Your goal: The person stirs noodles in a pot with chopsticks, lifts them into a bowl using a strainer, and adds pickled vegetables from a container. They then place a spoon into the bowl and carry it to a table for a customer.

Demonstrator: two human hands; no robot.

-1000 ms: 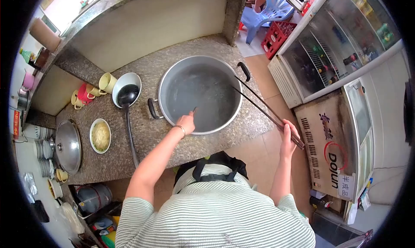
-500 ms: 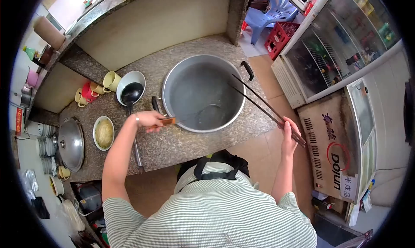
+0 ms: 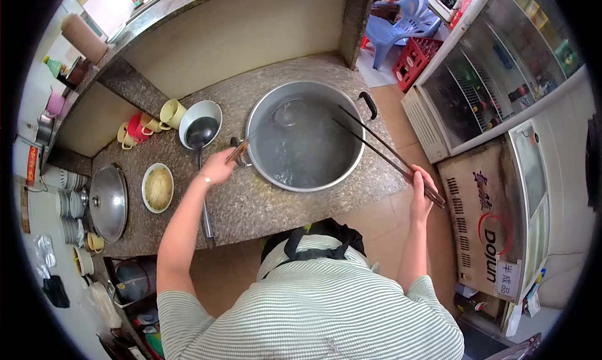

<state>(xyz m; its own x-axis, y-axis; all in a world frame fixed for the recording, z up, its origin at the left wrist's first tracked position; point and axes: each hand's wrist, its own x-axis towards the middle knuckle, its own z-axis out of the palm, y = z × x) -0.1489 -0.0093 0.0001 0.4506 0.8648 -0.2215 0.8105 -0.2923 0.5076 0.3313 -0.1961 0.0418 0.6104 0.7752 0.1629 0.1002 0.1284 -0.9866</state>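
My left hand (image 3: 218, 167) is closed around the wooden handle (image 3: 237, 150) of a strainer at the pot's left rim. The strainer's round head (image 3: 290, 113) shows faintly in the cloudy water, near the far left side of the large metal pot (image 3: 305, 189). Held in my right hand (image 3: 422, 194) is a pair of long dark chopsticks (image 3: 389, 157), slightly apart, their tips over the right part of the pot. Left of my left hand, a black ladle (image 3: 202, 133) rests in a white bowl (image 3: 213, 108), its handle lying across the counter.
A bowl of noodles (image 3: 158, 188) and a metal lid (image 3: 108, 203) are on the stone counter (image 3: 263, 212) at left. Several cups (image 3: 172, 113) line the back wall. To the right stand a glass-door fridge (image 3: 483, 90), a Dojun-marked freezer (image 3: 483, 234) and a red crate (image 3: 415, 60).
The strainer's head has shifted from the near middle of the pot to its far left side, and my left hand has tilted its handle. My right hand keeps the chopsticks nearly still.
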